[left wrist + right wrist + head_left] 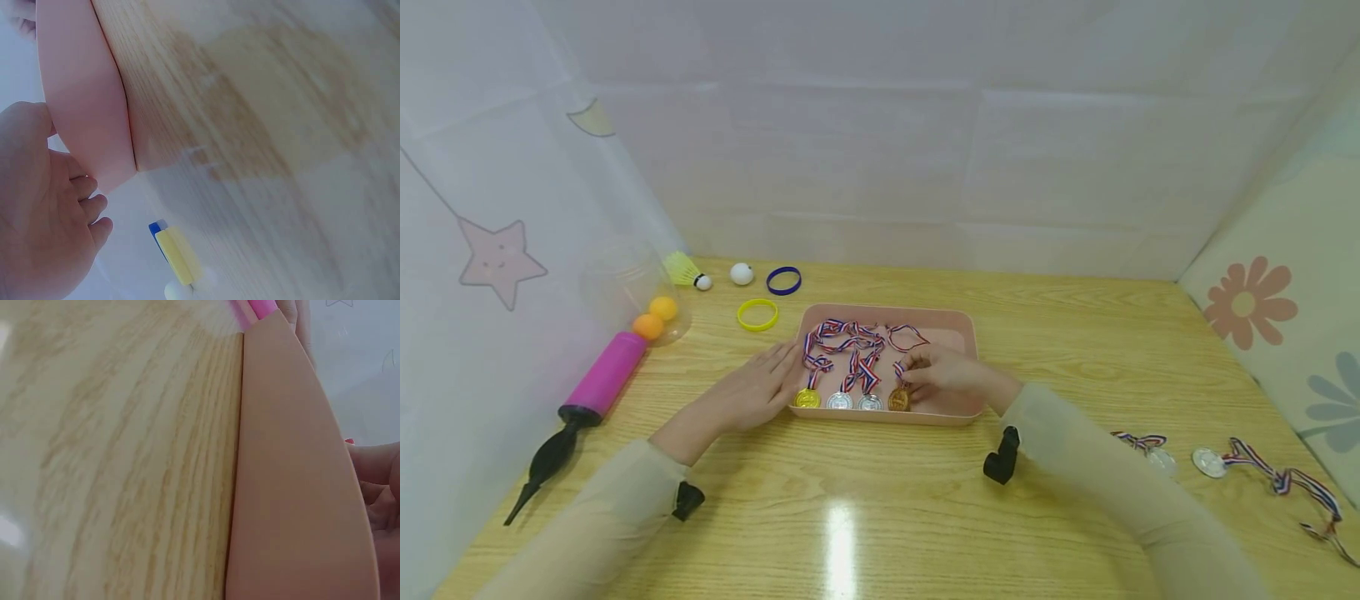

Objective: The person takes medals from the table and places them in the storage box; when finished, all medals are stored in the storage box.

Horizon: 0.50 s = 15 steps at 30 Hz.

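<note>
A pink tray (958, 329) sits mid-table with a row of medals along its front: a gold medal (807, 398), two silver medals (840, 402), and a bronze medal (898, 400), their striped ribbons (850, 337) spread behind. My left hand (760, 383) lies flat on the table with straight fingers against the tray's left edge (87, 106). My right hand (943, 375) is inside the tray, fingers curled and pinching the bronze medal's ribbon just above the medal. The tray's outer wall (294, 487) fills the right wrist view.
Left side: a pink and black hand pump (587, 400), a clear jar (632, 292) with orange balls, a shuttlecock (687, 271), a white ball (741, 273), a blue wristband (783, 280), a yellow wristband (757, 315). Two more silver medals (1210, 461) with ribbons lie at right.
</note>
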{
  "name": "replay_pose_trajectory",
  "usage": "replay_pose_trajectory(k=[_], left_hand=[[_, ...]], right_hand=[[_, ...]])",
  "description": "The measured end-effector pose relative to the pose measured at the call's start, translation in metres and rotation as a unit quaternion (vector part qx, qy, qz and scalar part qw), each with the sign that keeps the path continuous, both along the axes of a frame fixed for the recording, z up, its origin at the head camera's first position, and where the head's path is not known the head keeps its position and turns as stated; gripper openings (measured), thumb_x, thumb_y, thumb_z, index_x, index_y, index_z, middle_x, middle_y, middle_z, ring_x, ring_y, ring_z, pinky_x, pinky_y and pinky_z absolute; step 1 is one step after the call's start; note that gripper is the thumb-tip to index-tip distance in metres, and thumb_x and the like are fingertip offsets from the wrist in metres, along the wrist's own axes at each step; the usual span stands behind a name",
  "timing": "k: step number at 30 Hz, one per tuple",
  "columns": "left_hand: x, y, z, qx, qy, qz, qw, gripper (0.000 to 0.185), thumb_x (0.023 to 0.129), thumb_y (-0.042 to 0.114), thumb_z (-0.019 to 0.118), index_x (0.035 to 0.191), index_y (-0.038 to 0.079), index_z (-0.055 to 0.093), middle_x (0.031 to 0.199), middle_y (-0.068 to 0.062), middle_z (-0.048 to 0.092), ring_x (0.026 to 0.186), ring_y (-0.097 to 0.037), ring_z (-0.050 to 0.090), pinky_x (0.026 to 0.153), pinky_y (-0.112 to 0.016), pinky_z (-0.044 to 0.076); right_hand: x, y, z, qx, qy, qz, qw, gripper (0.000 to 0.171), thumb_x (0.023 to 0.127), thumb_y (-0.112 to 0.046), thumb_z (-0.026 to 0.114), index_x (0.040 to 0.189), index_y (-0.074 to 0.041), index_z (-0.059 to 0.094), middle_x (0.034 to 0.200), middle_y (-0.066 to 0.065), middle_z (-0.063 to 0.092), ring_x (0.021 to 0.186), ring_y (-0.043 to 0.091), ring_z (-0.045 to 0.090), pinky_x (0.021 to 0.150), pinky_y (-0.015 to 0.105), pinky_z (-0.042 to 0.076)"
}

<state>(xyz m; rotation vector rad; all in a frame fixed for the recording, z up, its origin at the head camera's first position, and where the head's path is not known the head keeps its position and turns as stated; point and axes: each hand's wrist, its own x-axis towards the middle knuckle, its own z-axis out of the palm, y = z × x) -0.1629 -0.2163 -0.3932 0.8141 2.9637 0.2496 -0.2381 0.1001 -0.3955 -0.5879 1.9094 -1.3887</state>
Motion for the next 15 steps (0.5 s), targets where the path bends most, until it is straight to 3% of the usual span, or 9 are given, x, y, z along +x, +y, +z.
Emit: replay_pose_trajectory(k=[6,15], left_hand=[[0.001,0.001,0.001,-0.001,-0.002,0.003,1.0,0.06,0.1,0.031,0.037,0.143,-0.007,0.019,0.149,-0.022,0.016,0.136,-0.034,0.012,0.109,-0.047,0.016],[0.002,0.001,0.002,0.0,0.0,0.003,1.0,0.059,0.1,0.03,0.036,0.143,-0.007,0.019,0.149,-0.022,0.015,0.136,-0.034,0.012,0.108,-0.048,0.017]], right_hand=[[-0.002,-0.006,-0.008,0.039,0.083,0.01,0.996,0.006,0.09,-0.001,0.056,0.091,0.004,0.058,0.079,0.005,0.06,0.071,0.012,0.057,0.067,0.028,0.053],[-0.001,-0.013,-0.009,0.061,0.131,0.018,0.989,0.006,0.088,0.001,0.057,0.087,0.004,0.062,0.067,0.004,0.056,0.06,0.012,0.051,0.055,0.024,0.049]])
